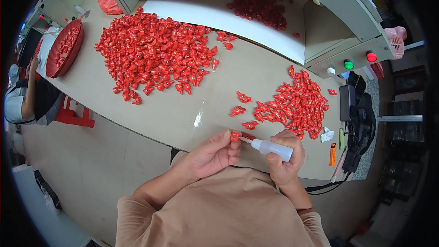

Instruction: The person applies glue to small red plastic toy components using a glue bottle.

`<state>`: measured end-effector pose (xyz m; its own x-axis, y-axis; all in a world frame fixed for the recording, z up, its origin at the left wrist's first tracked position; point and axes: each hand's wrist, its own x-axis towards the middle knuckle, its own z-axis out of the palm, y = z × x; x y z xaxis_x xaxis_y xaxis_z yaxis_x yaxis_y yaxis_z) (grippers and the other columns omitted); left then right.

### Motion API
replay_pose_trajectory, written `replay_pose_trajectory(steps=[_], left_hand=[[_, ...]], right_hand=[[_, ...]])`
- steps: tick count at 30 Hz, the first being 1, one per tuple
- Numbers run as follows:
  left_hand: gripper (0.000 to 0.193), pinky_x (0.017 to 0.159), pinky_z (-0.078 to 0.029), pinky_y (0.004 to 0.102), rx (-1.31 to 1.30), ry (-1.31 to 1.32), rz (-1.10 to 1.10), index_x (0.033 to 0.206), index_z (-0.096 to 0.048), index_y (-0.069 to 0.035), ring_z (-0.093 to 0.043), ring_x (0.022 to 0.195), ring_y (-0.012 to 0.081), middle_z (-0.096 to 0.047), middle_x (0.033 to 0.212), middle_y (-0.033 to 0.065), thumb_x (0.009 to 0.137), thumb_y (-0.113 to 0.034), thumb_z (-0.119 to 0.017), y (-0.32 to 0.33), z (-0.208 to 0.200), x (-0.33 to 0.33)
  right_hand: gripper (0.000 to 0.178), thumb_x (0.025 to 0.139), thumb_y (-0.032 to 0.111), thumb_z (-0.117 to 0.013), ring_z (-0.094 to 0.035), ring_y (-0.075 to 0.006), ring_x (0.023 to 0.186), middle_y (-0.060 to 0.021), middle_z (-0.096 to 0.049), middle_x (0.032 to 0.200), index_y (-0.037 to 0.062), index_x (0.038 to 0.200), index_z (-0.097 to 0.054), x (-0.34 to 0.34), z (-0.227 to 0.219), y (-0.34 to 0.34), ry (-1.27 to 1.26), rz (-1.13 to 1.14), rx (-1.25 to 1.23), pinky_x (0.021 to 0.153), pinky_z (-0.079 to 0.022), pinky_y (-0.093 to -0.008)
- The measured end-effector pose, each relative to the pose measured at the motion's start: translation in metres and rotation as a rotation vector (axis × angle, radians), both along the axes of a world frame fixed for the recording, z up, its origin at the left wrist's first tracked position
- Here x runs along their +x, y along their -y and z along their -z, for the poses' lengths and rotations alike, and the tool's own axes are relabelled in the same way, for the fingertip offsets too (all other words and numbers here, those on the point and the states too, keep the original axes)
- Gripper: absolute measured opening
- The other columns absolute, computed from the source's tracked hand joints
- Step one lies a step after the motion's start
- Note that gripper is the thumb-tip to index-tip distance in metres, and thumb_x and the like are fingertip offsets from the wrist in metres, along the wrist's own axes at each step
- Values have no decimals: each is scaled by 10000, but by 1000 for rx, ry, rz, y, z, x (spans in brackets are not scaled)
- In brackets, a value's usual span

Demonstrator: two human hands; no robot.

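Close to my body, my left hand (215,154) pinches a small red plastic figure piece (235,136) between thumb and fingertips. My right hand (288,159) is wrapped round a translucent white squeeze bottle (274,149), its narrow nozzle pointing left at the red piece. Tip and piece look very close; I cannot tell whether they touch. Just beyond my hands lie a few loose red figures (250,125), beside a smaller heap of red figures (299,103) on the right. A much larger heap of small red pieces (155,52) covers the table's left part.
Behind the heaps stands a grey cabinet (338,41) with a green and a red button; more red pieces (259,7) lie inside. An orange lighter (333,154), crumpled tissue (327,135) and black strap (361,123) sit at right. Far left are a red basket (55,71), red stool (75,115) and another person.
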<state>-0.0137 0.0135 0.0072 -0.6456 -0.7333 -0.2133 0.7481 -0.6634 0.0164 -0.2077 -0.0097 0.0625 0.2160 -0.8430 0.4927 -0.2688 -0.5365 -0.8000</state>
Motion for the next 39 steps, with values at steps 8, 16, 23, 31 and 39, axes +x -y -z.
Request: replay_pose_trajectory(steps=[8,16,23,31,39], left_hand=[[220,708,-431,272,-11,-3,-4,990,-569,-103,-497,748,99,-550,840,-10,1000,-286,-448,-1,0,0],[239,690,-429,275,-15,46,-5,965,-572,-108,-485,792,110,-534,856,-1,993,-307,-444,0,-3,1],[221,693,-432,279,-30,74,-23,1014,-565,-111,-507,757,110,-571,898,13,994,-296,-445,-1,0,0],[171,696,-449,287,-64,199,-96,1081,-546,-109,-539,776,102,-590,950,24,991,-232,-469,-2,-6,0],[176,718,-461,285,-90,219,-135,1126,-549,-122,-531,833,95,-595,993,26,981,-204,-492,-4,-6,0]], right_hand=[[347,722,118,-779,-539,-174,571,-103,-590,724,13,953,-543,1,-1,1,-24,-4,-31,481,-411,-275],[391,720,164,-807,-557,-197,584,-99,-607,742,19,962,-537,0,-3,0,-73,3,-70,493,-433,-289],[399,728,202,-808,-556,-204,577,-95,-604,740,14,954,-538,0,-3,0,-86,23,-115,487,-433,-294],[392,712,173,-809,-554,-213,580,-102,-601,760,14,943,-535,-1,-5,-1,-116,37,-102,485,-432,-302],[356,767,241,-751,-545,-208,620,-108,-573,757,11,929,-534,-1,-6,-8,-129,75,-48,542,-438,-310]])
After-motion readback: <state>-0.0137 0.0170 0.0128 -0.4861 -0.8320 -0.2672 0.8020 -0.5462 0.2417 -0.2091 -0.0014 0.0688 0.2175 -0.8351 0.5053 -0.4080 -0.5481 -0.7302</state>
